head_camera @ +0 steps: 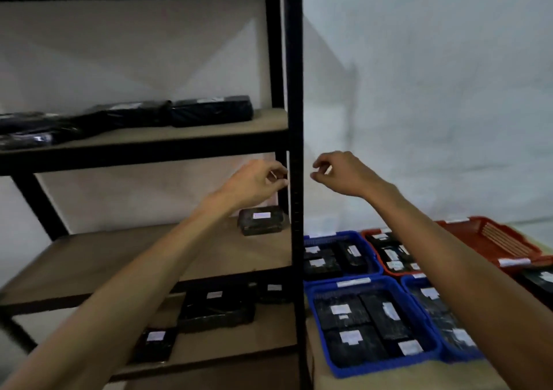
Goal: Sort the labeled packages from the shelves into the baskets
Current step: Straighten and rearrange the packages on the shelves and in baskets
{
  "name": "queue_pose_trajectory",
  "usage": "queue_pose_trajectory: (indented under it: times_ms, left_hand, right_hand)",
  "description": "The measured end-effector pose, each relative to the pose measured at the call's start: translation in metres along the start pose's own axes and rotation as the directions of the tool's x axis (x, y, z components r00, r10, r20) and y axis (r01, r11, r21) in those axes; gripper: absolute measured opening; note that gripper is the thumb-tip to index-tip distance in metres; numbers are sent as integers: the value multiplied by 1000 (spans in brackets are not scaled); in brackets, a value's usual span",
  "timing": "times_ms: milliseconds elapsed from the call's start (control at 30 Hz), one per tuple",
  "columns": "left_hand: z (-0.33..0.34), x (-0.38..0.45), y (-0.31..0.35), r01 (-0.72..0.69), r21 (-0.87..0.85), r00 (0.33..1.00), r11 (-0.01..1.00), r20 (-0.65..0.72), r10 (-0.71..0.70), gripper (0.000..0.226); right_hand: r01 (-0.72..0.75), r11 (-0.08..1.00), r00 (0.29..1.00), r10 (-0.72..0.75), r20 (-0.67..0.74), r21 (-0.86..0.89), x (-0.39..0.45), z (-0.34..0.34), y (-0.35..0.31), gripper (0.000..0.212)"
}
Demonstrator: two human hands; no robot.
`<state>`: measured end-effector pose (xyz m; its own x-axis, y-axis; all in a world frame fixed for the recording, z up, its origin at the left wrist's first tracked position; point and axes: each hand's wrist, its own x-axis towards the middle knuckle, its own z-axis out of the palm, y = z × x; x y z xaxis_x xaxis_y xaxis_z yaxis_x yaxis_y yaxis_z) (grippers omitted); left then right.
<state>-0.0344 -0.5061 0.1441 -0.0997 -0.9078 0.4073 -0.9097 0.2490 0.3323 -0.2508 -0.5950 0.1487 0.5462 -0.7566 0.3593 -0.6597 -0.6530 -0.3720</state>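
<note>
1. Both grips hold nothing: my left hand (257,180) and right hand (338,174) hover mid-frame with fingers loosely curled, either side of the shelf post (294,120).
2. Nearest labeled package (261,220) sits on the middle shelf (149,252), just below my left hand.
3. I'd drop the left hand, pinch the package's sides, read its label, then match a basket (371,326) at lower right.
4. Both forearms reach forward, wrists slightly bent down.

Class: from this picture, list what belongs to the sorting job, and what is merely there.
Job: labelled package on the middle shelf; packages on the lower shelf; blue baskets; red baskets; both empty hands, left, right.

Merely there: shelf post; wall.
</note>
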Motion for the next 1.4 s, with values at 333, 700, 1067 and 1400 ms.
queue_pose_trajectory:
  times_ms: [333,700,1067,1400]
  left_hand:
    - [-112,-17,-86,120,111,959,987,-270,-86,29]
    - [-161,28,-192,293,2,824,956,-508,-252,56]
    - [-149,112,-224,570,-68,771,819,-301,-562,73]
    - [-147,114,-234,446,-288,740,847,-414,-530,62]
  right_hand:
    - [246,969,967,-245,-67,6,88,1,-133,31]
    - [43,998,921,-24,-389,42,235,56,-156,55]
    - [-375,917,919,387,-70,136,278,70,-131,101]
    - [-226,921,922,307,-234,318,275,67,-133,71]
